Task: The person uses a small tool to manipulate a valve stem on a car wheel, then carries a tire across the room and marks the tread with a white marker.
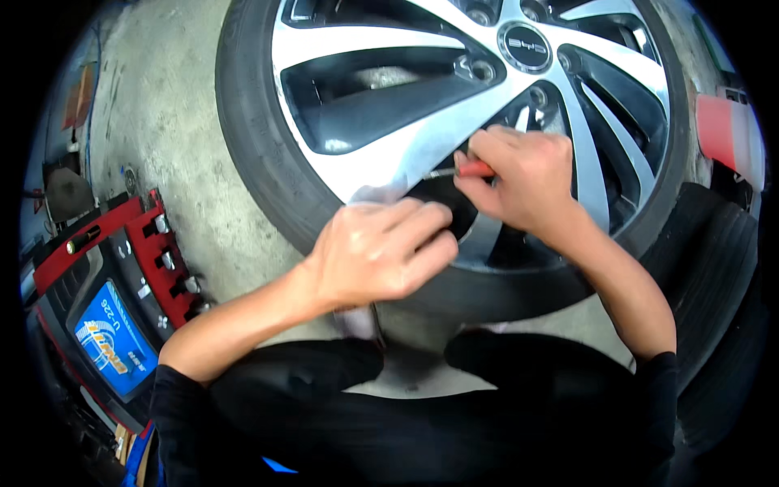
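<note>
A silver-and-black alloy wheel (641, 65) with a dark tire (260, 195) lies in front of me. My right hand (519, 174) is closed around a red-handled tool (475, 169), whose thin metal shaft points left over the lower part of the rim. My left hand (381, 247) is over the near edge of the wheel, fingers curled; what they hold, if anything, is hidden. A pale, slightly blurred area (377, 193) shows on the spoke just beyond my left knuckles.
At the left stands a red-and-black machine (57, 260) with a blue panel and metal fittings on its red edge. Dark tires (706, 300) stand at the right, below a red-and-white container (722, 138). Concrete floor (162, 97) shows around the wheel.
</note>
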